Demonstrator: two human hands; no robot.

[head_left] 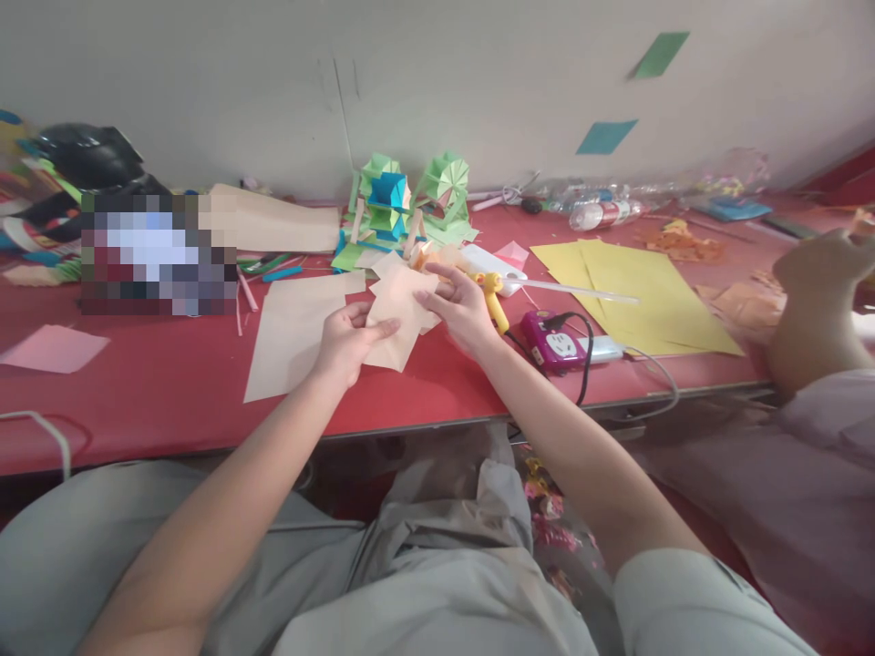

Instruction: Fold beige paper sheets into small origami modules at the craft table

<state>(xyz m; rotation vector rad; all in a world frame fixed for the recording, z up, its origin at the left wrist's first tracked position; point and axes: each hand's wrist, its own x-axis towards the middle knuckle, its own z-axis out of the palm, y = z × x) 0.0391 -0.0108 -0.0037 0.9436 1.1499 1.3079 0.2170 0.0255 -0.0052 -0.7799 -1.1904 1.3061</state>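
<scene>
Between my hands, a little above the red table (437, 392), is a piece of cream paper (396, 314). My left hand (348, 342) pinches its lower left side, thumb on top. At its upper right, my right hand (461, 305) grips the paper between thumb and fingers. Whether it is one sheet or several layered pieces I cannot tell. A larger cream sheet (287, 333) lies flat beside my left hand. Just right of my right hand rests a yellow glue gun (493, 301) with a clear glue stick (581, 290) behind it.
Green and blue folded-paper models (389, 205) stand against the wall. A purple power strip (557, 344) with cables sits at the front right, near yellow paper sheets (635, 296). Plastic bottles (605, 214) lie behind. A co-worker's arm (813, 301) reaches in from the right.
</scene>
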